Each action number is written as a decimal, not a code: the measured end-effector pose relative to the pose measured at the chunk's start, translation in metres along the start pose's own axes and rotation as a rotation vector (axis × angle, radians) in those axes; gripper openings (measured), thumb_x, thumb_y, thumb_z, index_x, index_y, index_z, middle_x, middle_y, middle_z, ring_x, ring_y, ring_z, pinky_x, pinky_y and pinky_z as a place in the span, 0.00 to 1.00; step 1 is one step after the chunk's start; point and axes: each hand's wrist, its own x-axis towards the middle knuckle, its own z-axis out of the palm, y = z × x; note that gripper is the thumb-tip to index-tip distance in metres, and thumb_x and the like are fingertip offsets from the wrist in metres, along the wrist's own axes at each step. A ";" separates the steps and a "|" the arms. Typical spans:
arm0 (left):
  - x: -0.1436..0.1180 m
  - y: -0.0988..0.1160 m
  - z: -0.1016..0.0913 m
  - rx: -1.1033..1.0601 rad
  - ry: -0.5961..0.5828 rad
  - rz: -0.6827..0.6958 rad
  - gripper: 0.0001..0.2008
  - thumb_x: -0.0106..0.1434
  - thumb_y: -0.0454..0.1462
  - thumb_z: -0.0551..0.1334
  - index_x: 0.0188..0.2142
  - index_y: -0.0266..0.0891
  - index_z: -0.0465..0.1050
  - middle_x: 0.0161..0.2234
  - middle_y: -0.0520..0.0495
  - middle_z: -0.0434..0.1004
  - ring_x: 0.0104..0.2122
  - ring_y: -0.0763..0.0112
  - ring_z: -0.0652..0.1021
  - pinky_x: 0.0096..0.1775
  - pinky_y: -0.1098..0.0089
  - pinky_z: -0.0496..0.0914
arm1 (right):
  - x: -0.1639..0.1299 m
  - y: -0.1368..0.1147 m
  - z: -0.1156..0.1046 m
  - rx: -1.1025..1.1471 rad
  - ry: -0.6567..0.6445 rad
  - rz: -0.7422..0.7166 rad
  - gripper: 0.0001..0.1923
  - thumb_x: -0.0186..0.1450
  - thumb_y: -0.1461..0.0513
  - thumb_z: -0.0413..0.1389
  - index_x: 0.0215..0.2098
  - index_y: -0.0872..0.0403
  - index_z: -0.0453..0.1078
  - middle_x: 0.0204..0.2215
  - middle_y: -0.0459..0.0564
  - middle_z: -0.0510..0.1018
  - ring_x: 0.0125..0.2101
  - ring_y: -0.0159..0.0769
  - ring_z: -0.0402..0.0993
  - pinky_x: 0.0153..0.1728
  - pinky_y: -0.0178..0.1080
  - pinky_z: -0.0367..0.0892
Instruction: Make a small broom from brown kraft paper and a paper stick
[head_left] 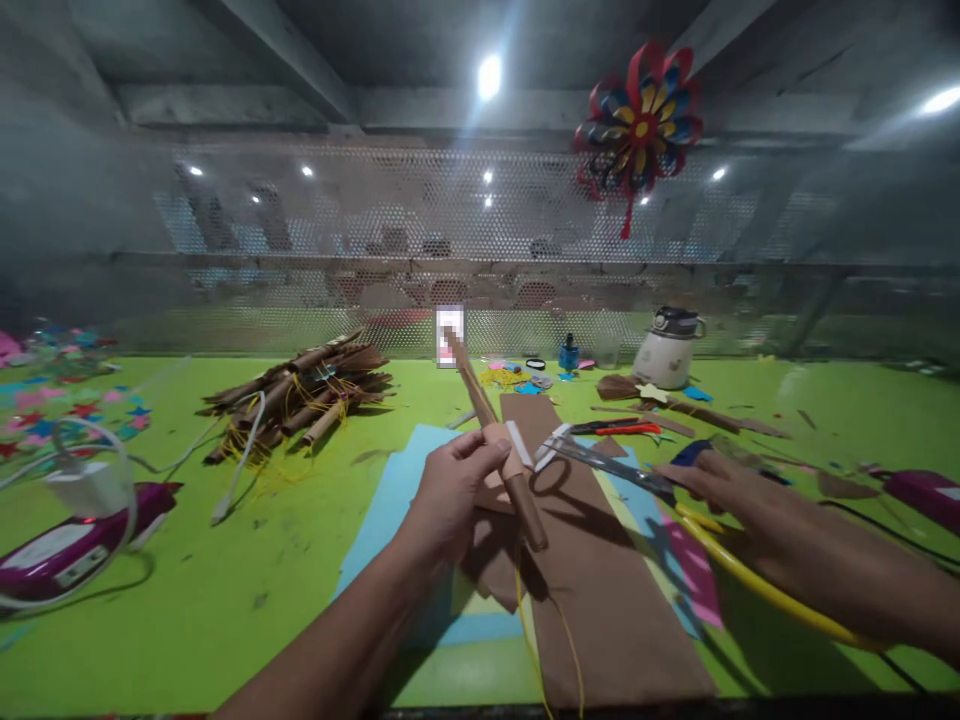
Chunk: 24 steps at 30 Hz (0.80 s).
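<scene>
So the left hand (450, 495) has its fingers curled tight around a brown rolled paper stick (491, 440), held up off the table and tilted so the far end points away and a bit left, the near end poking out below the thumb. A scrap of brown paper (495, 560) hangs under that hand too, looks pinched along with the stick. The right hand (739, 500) is flat-ish, fingers stretched toward the left and resting on the handles of a pair of scissors (600, 460), whose blades are parted and point left toward the stick; can't really tell if it's gripping them or just touching. All this is over a long brown sheet (600, 600) lying on a light blue sheet (390, 490) on the green table (225, 580). A yellow tube (757, 585) curves under the right wrist. Just beyond the scissors there's a red cutter (622, 428). Far left of the middle sits a pile of sticks (300, 395) with yellow string, and near left a purple glue gun (75, 545). Far right there's a white kettle (667, 348), and a red paper pinwheel (641, 125) hangs above it.
</scene>
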 end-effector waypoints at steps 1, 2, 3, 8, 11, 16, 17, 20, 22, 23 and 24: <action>0.001 0.000 0.001 -0.009 -0.046 0.014 0.11 0.53 0.34 0.65 0.38 0.33 0.75 0.32 0.41 0.78 0.30 0.66 0.77 0.35 0.66 0.72 | 0.001 -0.005 -0.002 0.085 -0.067 -0.015 0.26 0.60 0.63 0.50 0.57 0.42 0.63 0.44 0.51 0.75 0.40 0.43 0.74 0.37 0.40 0.71; 0.001 0.000 0.001 -0.018 -0.092 0.007 0.12 0.53 0.34 0.65 0.38 0.33 0.75 0.33 0.40 0.78 0.30 0.66 0.77 0.35 0.66 0.72 | 0.003 -0.010 -0.005 0.184 -0.141 -0.033 0.24 0.62 0.62 0.50 0.57 0.43 0.63 0.45 0.52 0.75 0.41 0.43 0.73 0.38 0.40 0.71; 0.000 0.001 0.002 -0.026 -0.130 -0.017 0.12 0.53 0.34 0.66 0.38 0.32 0.75 0.33 0.40 0.78 0.29 0.66 0.77 0.35 0.65 0.73 | 0.005 -0.015 -0.008 0.280 -0.198 -0.045 0.23 0.63 0.60 0.50 0.57 0.43 0.63 0.46 0.52 0.75 0.43 0.43 0.73 0.40 0.41 0.70; -0.002 0.003 0.001 -0.063 -0.156 -0.024 0.11 0.52 0.33 0.66 0.36 0.33 0.76 0.31 0.41 0.78 0.29 0.68 0.77 0.35 0.67 0.73 | 0.010 -0.028 -0.015 0.530 -0.199 0.007 0.22 0.63 0.58 0.53 0.55 0.46 0.67 0.46 0.53 0.76 0.44 0.46 0.72 0.43 0.42 0.69; 0.001 0.006 -0.001 -0.011 -0.103 0.042 0.09 0.52 0.33 0.66 0.35 0.33 0.77 0.30 0.42 0.78 0.28 0.69 0.77 0.33 0.69 0.72 | 0.013 -0.021 -0.009 0.517 -0.171 0.041 0.23 0.62 0.60 0.54 0.56 0.47 0.66 0.45 0.54 0.76 0.44 0.47 0.72 0.44 0.45 0.68; 0.005 0.009 -0.001 0.112 -0.011 0.113 0.07 0.51 0.33 0.66 0.32 0.33 0.78 0.29 0.43 0.79 0.27 0.69 0.76 0.32 0.71 0.70 | 0.028 -0.016 0.003 0.526 -0.118 0.004 0.26 0.61 0.60 0.55 0.58 0.45 0.64 0.51 0.52 0.72 0.50 0.47 0.69 0.49 0.48 0.65; 0.003 0.010 0.000 0.118 0.005 0.125 0.07 0.51 0.33 0.66 0.32 0.33 0.78 0.29 0.43 0.79 0.28 0.69 0.76 0.32 0.71 0.70 | 0.031 -0.018 0.004 0.551 -0.112 -0.004 0.26 0.61 0.60 0.55 0.57 0.45 0.64 0.52 0.52 0.72 0.50 0.47 0.69 0.50 0.48 0.64; -0.005 0.014 0.002 0.159 0.052 0.148 0.08 0.50 0.33 0.66 0.32 0.34 0.78 0.29 0.44 0.79 0.28 0.69 0.76 0.34 0.69 0.70 | 0.038 -0.025 0.001 0.656 -0.145 -0.012 0.24 0.60 0.60 0.55 0.55 0.47 0.67 0.52 0.52 0.73 0.50 0.49 0.69 0.50 0.50 0.64; -0.012 0.017 0.003 0.196 0.076 0.161 0.08 0.50 0.34 0.67 0.32 0.35 0.78 0.30 0.44 0.80 0.27 0.69 0.76 0.34 0.68 0.70 | 0.040 -0.030 -0.002 0.736 -0.164 0.005 0.24 0.58 0.58 0.57 0.53 0.49 0.69 0.52 0.54 0.73 0.51 0.51 0.67 0.51 0.51 0.63; -0.016 0.019 0.004 0.207 0.075 0.166 0.09 0.50 0.34 0.67 0.33 0.36 0.78 0.30 0.45 0.80 0.27 0.69 0.76 0.35 0.68 0.70 | 0.040 -0.032 -0.004 0.770 -0.167 0.023 0.24 0.56 0.58 0.58 0.52 0.51 0.70 0.51 0.55 0.73 0.52 0.52 0.66 0.51 0.52 0.62; -0.019 0.021 0.005 0.213 0.069 0.173 0.10 0.50 0.35 0.67 0.33 0.36 0.78 0.31 0.45 0.80 0.28 0.69 0.76 0.36 0.67 0.70 | 0.041 -0.034 -0.005 0.796 -0.172 0.037 0.25 0.54 0.58 0.58 0.51 0.52 0.71 0.51 0.56 0.73 0.52 0.53 0.66 0.51 0.52 0.62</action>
